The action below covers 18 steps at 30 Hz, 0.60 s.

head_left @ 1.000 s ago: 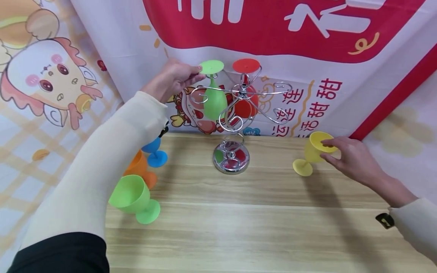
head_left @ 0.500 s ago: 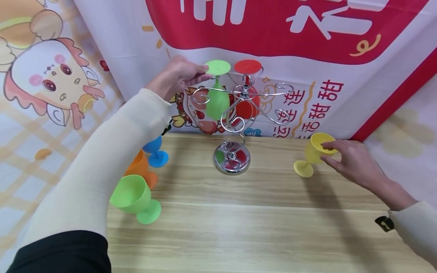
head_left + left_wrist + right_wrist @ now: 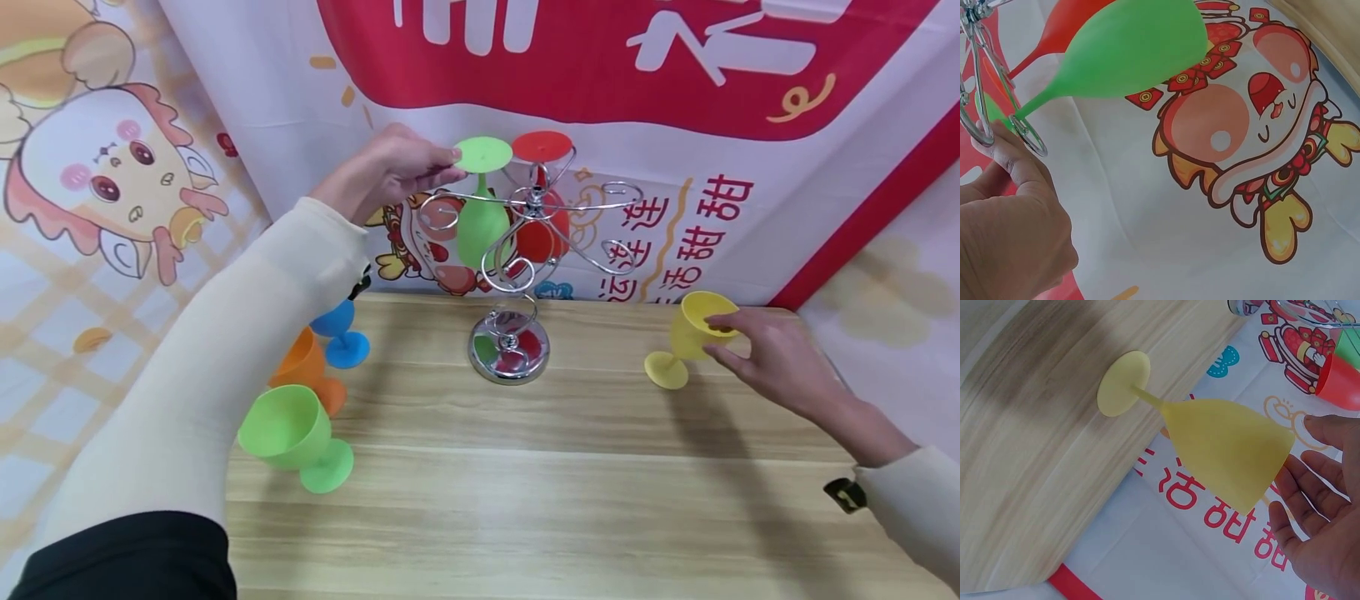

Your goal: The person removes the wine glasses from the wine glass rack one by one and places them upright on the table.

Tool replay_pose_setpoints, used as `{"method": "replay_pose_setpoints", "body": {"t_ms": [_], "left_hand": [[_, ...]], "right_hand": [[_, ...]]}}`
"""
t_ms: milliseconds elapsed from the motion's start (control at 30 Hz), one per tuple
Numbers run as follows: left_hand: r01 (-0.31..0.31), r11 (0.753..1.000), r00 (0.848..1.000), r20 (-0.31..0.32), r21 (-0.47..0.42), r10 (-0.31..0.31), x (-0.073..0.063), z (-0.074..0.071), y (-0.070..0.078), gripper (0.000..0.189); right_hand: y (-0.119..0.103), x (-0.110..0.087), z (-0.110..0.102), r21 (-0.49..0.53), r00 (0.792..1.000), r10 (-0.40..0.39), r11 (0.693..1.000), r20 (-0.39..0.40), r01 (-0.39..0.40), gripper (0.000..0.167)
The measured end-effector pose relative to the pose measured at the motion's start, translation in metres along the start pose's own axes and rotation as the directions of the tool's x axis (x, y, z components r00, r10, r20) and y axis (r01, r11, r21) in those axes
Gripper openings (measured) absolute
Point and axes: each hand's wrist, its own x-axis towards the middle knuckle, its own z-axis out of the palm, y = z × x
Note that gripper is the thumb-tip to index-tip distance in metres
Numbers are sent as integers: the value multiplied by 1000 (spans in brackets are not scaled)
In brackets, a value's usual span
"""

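In the head view my left hand (image 3: 397, 162) pinches the edge of the round foot of an upside-down green goblet (image 3: 483, 229). The goblet's stem sits in a curled loop of the chrome rack (image 3: 534, 200), bowl hanging down; in the left wrist view the loop (image 3: 1029, 135) rings the stem just by my fingers (image 3: 1019, 159). Beside it a red goblet (image 3: 542, 147) hangs upside down on the same rack. My right hand (image 3: 783, 358) is at the rim of an upright yellow goblet (image 3: 1225, 447), its fingers spread and loosely bent, thumb apart from the bowl.
At the table's left stand a blue goblet (image 3: 347, 348), an orange goblet (image 3: 302, 360) and another green goblet (image 3: 288, 429), partly behind my left sleeve. The rack's round chrome base (image 3: 508, 371) rests on the wooden table (image 3: 510, 508). A printed cloth (image 3: 585, 83) hangs close behind.
My left hand and the green goblet have shifted a little right, nearer the red goblet, and the foot has dipped slightly. My right hand and the yellow goblet stay almost still.
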Motion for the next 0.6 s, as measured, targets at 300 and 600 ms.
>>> {"method": "replay_pose_setpoints", "body": {"t_ms": [300,600], "left_hand": [[-6,1000,997,76,9,6,-4,-8,0,25],[7,999,993,117,50,-13,-9,-22,-1,26]], "right_hand": [[-4,-3,-1,23,1000,12,1000,1,-12,45],[-9,-6,-4,46,999,43,998,21,-43,46]]}}
